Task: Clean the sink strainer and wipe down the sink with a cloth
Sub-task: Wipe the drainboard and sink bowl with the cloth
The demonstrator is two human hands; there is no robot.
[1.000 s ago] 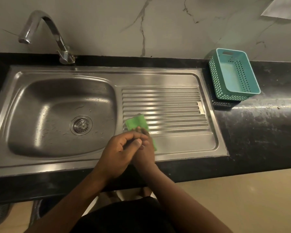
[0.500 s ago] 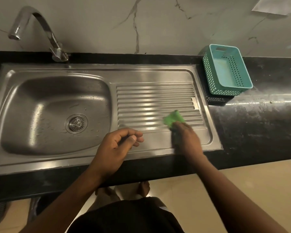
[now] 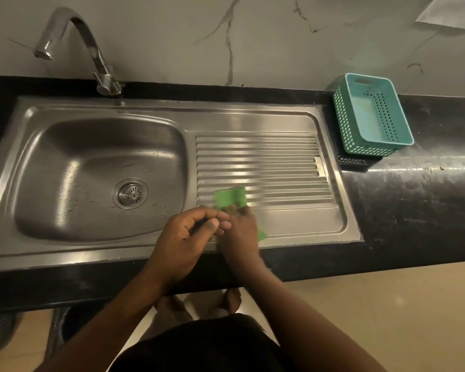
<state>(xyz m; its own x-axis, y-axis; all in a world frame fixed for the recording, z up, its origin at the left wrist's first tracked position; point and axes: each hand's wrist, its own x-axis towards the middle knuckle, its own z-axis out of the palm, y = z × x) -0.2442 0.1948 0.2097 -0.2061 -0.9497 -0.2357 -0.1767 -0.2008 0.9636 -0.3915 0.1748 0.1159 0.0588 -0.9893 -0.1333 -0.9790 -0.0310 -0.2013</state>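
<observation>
The person stands at a black desk (image 3: 414,210) with a steel sink (image 3: 65,255) let into it. The right hand (image 3: 239,232) lies on a green cloth (image 3: 230,198) at the near left corner of the ribbed drainboard (image 3: 266,162), just right of the basin (image 3: 65,183). Its grip is closed on the cloth, fingers bent over it and pressing it to the steel. One end of the cloth sticks up past the fingertips and a corner pokes out from under the heel of the hand. The hand is a bit blurred.

The left hand (image 3: 183,237) hovers beside it, touching or nearly touching the right one, over the sink's front rim. Its grip is slack: the fingers curl loosely toward the thumb, and I see nothing in them.

In the basin, the round strainer (image 3: 130,194) sits in the drain hole at the middle of the floor, well apart from both hands. Water drops speckle the steel around it and up the far wall. A curved tap (image 3: 73,30) rises from the back left corner, its spout over the basin's left side.

On the desk just past the drainboard's right edge, against the marbled wall (image 3: 279,49), stands a teal plastic basket (image 3: 344,124) with perforated sides, and its pale floor shows plainly. It sits nested on a dark basket (image 3: 352,163), of which only the lower edge peeks out.

Bare feet (image 3: 231,299) show on the tan floor below the desk edge.
</observation>
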